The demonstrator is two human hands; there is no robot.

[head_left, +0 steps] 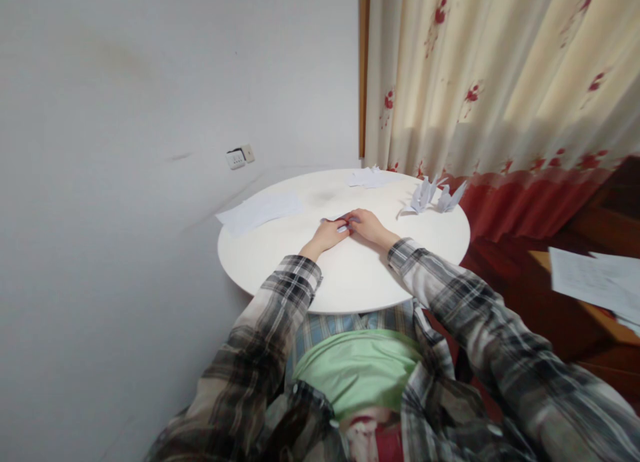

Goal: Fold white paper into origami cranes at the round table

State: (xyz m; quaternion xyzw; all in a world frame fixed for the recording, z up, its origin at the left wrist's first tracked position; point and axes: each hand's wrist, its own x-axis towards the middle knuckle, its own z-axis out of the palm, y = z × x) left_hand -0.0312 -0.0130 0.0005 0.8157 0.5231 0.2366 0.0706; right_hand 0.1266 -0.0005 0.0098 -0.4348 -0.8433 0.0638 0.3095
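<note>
A small piece of folded white paper (343, 229) lies on the round white table (360, 282), mostly covered by my fingers. My left hand (330, 234) is closed on its left side, with the fingertips pressed close to those of the other hand. From the right, my right hand (367, 225) grips the paper with bent fingers. The two hands meet over it near the middle of the tabletop. How the paper is folded cannot be made out. Right of the hands stand folded paper cranes (424, 195), with another pointed folded paper (451, 199) beside them.
White sheets (263, 210) lie at the table's left edge, and more paper pieces (369, 177) at the back. A wall with a socket (236, 159) borders the left side. Behind hangs a flowered curtain (480, 102). Printed papers (590, 275) rest on wooden furniture at right.
</note>
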